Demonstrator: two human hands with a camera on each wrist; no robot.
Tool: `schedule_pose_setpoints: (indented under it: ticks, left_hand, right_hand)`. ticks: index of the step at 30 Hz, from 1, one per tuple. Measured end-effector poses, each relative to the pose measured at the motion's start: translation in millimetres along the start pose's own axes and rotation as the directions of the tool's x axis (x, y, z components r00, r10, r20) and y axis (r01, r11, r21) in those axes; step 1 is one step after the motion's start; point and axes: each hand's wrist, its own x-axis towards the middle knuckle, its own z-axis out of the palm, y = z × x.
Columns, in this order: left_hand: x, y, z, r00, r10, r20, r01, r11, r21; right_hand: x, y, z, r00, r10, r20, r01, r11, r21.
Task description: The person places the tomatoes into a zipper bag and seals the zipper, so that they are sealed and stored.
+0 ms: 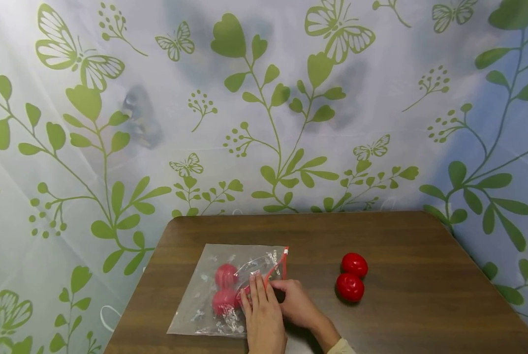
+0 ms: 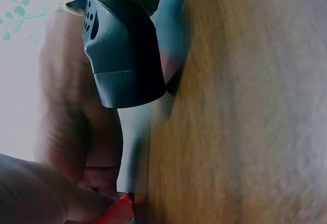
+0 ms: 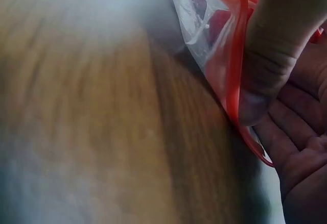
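A clear zip bag [image 1: 201,295] with a red zip edge and white slider lies on the table. Two red round fruits [image 1: 226,276] show through its film, and another red patch shows beside my left fingers. My left hand [image 1: 264,314] rests over the mouth end of the bag, fingers mostly straight. To its right, my right hand [image 1: 299,302] pinches the red zip edge [image 3: 235,55]; its thumb presses on that edge in the right wrist view. In the left wrist view, part of the red strip [image 2: 120,211] appears beneath fingers.
Two shiny red fruits [image 1: 350,287] sit touching each other on the brown wooden table [image 1: 405,246], right of my hands. A leaf-and-butterfly patterned curtain [image 1: 264,123] hangs behind the table. A dark wrist device [image 2: 122,55] shows in the left wrist view.
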Motion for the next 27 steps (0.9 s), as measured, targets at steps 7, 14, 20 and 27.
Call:
schedule_pose_setpoints:
  ticks: [7, 14, 20, 27]
  left_hand:
    - [0.1, 1.8, -0.7, 0.999, -0.008, 0.032, 0.008, 1.000, -0.002]
    - [2.6, 0.8, -4.5, 0.996, -0.011, 0.092, 0.012, 1.000, -0.001]
    - [4.4, -0.7, -7.7, 0.990, -0.009, 0.137, 0.010, 1.000, -0.006]
    - [3.5, -0.7, -7.8, 0.991, -0.002, 0.137, 0.003, 1.000, -0.005]
  right_hand:
    - [-4.8, 4, -9, 1.000, -0.027, 0.002, 0.027, 1.000, -0.006]
    - [-14.5, 4, -34, 0.997, 0.066, 0.042, -0.067, 0.997, 0.026]
    - [-22.8, 2, -59, 0.991, 0.113, 0.066, -0.118, 0.989, 0.086]
    - [-32.7, -5, -87, 0.987, 0.149, 0.063, -0.153, 0.986, 0.069]
